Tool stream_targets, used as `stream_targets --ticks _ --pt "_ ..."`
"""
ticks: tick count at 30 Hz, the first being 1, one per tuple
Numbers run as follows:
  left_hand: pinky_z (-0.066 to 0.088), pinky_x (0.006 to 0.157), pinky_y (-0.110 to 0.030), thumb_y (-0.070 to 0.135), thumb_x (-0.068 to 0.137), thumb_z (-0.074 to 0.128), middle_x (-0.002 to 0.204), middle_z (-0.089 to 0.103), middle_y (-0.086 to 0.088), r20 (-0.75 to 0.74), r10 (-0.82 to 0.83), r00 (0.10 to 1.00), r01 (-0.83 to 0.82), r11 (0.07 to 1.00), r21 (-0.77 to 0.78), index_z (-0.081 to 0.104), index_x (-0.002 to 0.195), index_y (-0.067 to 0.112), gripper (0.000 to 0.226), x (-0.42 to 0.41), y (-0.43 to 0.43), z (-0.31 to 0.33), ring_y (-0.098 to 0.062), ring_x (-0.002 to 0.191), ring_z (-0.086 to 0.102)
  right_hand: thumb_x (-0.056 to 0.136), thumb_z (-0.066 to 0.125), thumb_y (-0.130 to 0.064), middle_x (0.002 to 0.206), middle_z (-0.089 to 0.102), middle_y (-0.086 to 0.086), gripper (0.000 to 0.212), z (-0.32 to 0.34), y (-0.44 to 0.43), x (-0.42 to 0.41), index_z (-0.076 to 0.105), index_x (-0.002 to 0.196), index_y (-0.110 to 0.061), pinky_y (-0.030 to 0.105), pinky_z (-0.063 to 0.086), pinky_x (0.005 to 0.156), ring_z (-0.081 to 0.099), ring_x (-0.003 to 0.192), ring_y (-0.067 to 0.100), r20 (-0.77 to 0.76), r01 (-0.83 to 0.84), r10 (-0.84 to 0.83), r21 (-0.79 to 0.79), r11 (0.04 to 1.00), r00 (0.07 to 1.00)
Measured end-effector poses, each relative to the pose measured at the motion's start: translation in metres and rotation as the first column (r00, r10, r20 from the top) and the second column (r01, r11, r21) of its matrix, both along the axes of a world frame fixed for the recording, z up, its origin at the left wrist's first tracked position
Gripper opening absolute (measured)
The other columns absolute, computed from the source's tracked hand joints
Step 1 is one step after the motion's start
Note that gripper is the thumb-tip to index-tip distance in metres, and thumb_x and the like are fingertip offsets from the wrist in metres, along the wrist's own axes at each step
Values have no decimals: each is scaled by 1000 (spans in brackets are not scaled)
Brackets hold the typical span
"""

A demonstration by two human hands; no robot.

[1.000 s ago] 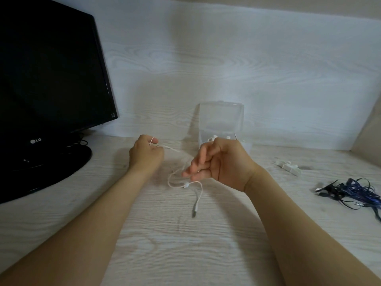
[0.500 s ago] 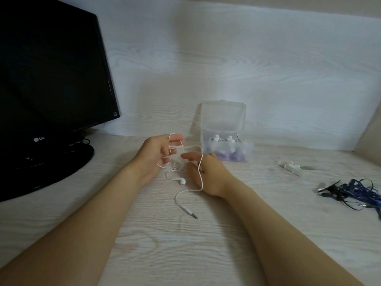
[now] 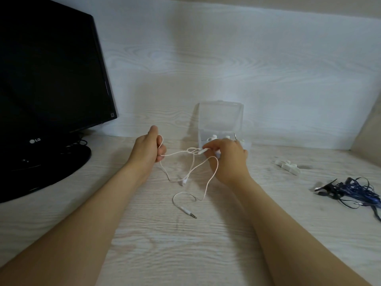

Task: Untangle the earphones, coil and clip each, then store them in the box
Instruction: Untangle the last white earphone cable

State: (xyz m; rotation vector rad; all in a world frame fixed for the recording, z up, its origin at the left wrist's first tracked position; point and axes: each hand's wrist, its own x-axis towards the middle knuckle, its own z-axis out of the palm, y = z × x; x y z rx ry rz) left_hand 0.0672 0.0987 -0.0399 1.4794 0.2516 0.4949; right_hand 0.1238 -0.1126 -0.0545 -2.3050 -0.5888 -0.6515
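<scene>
To your left stands a black monitor (image 3: 47,69) with its screen dark and an LG logo (image 3: 35,140) on the lower bezel. It rests on a round black stand (image 3: 41,168), with dark cables (image 3: 81,141) bunched behind it. In front of you lies a pale wood-grain desk (image 3: 165,244), backed by a whitish wood-grain wall panel (image 3: 226,58), and a beige surface (image 3: 369,131) rises at your far right.
</scene>
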Motion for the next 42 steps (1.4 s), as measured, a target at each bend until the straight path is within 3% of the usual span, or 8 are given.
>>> stream_targets --ticks 4,8,13,17,23,27,32,42 --pt "42 64 -33 27 100 50 57 63 0 50 212 976 -215 897 386 53 67 8 38 -8 -2 -5 -17 60 56 92 71 -24 96 77 -15 16 13 3 -12 83 101 -30 40 55 90 68 97 14 47 -121 112 281 952 993" --pt "51 66 -36 26 100 58 74 69 -3 78 284 956 -272 751 601 53 105 16 12 -10 -8 -11 -21 72 65 93 76 -13 96 81 -10 12 28 3 -26 84 102 -17 21 56 87 74 96 5 -177 -218 415 636 740 893" --pt "32 94 -35 20 100 54 115 58 9 161 277 947 -298 574 763 70 103 31 19 -6 -17 -11 -14 109 45 93 76 -11 98 81 -8 11 30 6 -26 83 100 -13 6 50 74 74 93 0 -229 -185 458 696 694 859" --pt "48 91 -34 19 101 57 95 75 14 317 53 947 -242 766 596 78 90 27 24 -18 -28 4 -7 102 65 93 76 -12 95 81 -5 7 29 6 -25 83 95 -10 7 50 69 74 88 1 -232 -170 464 720 673 855" --pt "59 97 -42 19 97 68 90 80 -3 172 -185 968 94 896 434 81 101 19 13 -12 -33 2 -19 93 77 95 74 -8 90 80 3 11 27 3 -23 80 104 -6 9 49 70 72 81 1 -209 -197 500 742 641 841" --pt "55 94 -28 14 102 64 105 80 -3 102 -260 960 199 892 406 80 112 20 19 -14 -33 3 -17 104 74 96 74 -8 97 81 8 15 27 2 -22 80 109 -8 10 51 74 73 88 4 -216 -238 534 718 654 817" --pt "49 108 -50 34 100 71 108 78 -12 76 -262 962 206 879 430 83 100 24 15 -10 -31 0 -35 114 68 97 68 -1 94 80 7 17 27 2 -23 79 110 -4 10 49 71 72 82 1 -202 -243 528 717 654 825" --pt "59 96 -30 19 99 74 92 82 7 177 -176 968 73 877 476 82 100 18 8 -14 -27 4 -10 95 77 96 60 -14 81 75 -5 22 31 0 -27 81 90 -10 12 48 73 66 82 4 -284 -153 444 673 724 850"
